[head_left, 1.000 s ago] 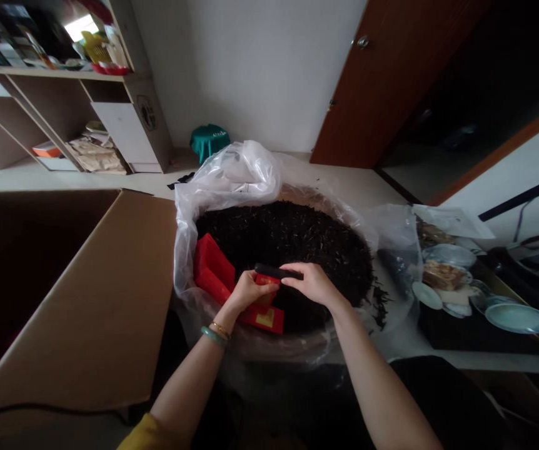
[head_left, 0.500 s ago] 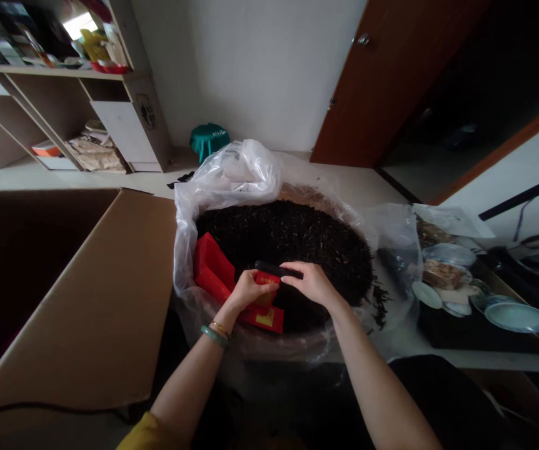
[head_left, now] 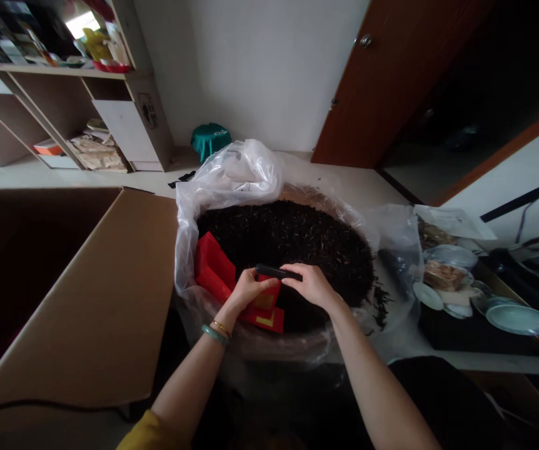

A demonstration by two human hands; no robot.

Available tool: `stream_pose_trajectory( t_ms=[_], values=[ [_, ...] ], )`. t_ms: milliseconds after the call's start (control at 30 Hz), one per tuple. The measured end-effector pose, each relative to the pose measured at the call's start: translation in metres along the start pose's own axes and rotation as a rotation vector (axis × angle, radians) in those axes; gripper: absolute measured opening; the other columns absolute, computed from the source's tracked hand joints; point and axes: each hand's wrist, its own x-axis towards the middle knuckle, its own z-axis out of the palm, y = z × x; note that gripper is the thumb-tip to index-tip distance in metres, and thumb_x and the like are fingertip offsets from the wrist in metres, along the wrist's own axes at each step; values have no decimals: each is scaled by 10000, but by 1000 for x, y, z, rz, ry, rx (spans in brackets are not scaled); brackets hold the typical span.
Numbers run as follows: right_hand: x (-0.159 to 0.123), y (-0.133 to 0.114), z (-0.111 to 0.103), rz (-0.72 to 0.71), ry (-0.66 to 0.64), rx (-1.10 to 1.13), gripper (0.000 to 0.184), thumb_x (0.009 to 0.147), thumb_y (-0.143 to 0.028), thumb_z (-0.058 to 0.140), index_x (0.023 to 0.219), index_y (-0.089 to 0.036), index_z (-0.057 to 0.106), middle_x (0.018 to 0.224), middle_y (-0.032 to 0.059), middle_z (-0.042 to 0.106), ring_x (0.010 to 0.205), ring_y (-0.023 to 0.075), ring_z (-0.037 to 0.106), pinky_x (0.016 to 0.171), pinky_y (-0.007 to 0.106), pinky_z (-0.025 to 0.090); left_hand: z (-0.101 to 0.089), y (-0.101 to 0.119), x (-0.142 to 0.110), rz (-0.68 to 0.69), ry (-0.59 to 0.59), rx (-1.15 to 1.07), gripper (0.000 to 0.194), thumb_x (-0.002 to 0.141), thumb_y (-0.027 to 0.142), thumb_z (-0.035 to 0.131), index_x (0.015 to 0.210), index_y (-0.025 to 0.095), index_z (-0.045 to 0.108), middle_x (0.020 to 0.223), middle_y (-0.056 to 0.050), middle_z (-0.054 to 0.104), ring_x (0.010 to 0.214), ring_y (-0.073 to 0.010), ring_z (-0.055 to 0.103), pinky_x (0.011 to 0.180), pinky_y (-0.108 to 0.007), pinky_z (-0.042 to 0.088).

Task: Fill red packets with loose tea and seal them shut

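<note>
My left hand (head_left: 246, 288) is closed on a small red packet (head_left: 268, 301) with gold print, thumb across its front near the top. A slim black bar (head_left: 272, 271) lies along the packet's top edge; my right hand (head_left: 315, 286) pinches the bar's right end between thumb and fingers. The left fingertips are hidden behind the packet and bar. Beneath the hands, dark dried leaf-like pieces (head_left: 292, 228) fill a large clear plastic bag (head_left: 251, 164). More red packets (head_left: 214, 265) lie on the bag's left side, and one with a gold patch (head_left: 276, 320) lies below my left hand.
A big open cardboard box (head_left: 124, 294) stands to the left. At right, a low dark table (head_left: 452, 331) holds plates, a covered dish and a clear container. Behind are a shelf unit (head_left: 150, 125), a green-covered bin (head_left: 211, 140) and a brown door (head_left: 391, 81).
Both hands keep their holds. The black bar sits slightly lower at its left end, and the red packet's front has tilted a little. The view has shifted very slightly.
</note>
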Motion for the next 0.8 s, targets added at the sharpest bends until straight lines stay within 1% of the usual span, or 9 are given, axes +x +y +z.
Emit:
stream_pose_trajectory(
  t_ms=[100,300,433,500,600,700,800],
  values=[
    [-1,1,0,-3,5,-15,276,752,-155,661,1009,-243,710,1007,38,730,934,221,682,852,330,518,0,1,0,-24,-4,-19,428,505,377,849,789,99,688,713,-37,716,591,-142,628,561,-232,485],
    [-2,5,2,-11,2,-16,269,759,-158,651,1011,-233,709,1007,47,730,939,218,681,851,322,519,2,1,1,-49,-9,-75,476,475,444,847,767,101,695,694,-32,719,578,-135,623,549,-230,484],
    [-3,9,2,11,-11,43,320,755,-194,660,1073,-223,680,1078,57,710,987,216,664,889,337,508,1,0,2,-51,8,-59,484,444,438,858,743,94,695,666,-33,712,559,-141,619,541,-240,483],
    [-2,15,1,29,28,76,367,748,-225,671,1115,-219,658,1111,62,697,1003,217,656,893,339,507,1,0,2,-43,7,-43,468,454,427,857,738,92,696,647,-31,704,544,-140,612,538,-244,483],
    [0,32,-2,96,146,69,379,769,-268,649,1144,-214,641,1131,72,689,1013,223,652,887,342,507,1,1,2,15,35,-44,435,470,388,854,763,109,695,653,-18,699,553,-137,612,546,-242,485],
    [4,55,-2,205,239,-68,407,759,-266,651,1157,-188,631,1139,107,681,1024,257,642,893,378,496,1,2,3,93,97,-67,412,485,356,843,802,135,698,695,-9,705,599,-137,622,583,-238,491],
    [5,69,1,280,282,-234,404,723,-221,667,1121,-158,647,1098,143,688,1023,303,624,887,437,479,1,2,4,106,149,-39,331,557,390,794,743,130,712,663,-18,699,583,-129,605,574,-230,469]
  ],
)
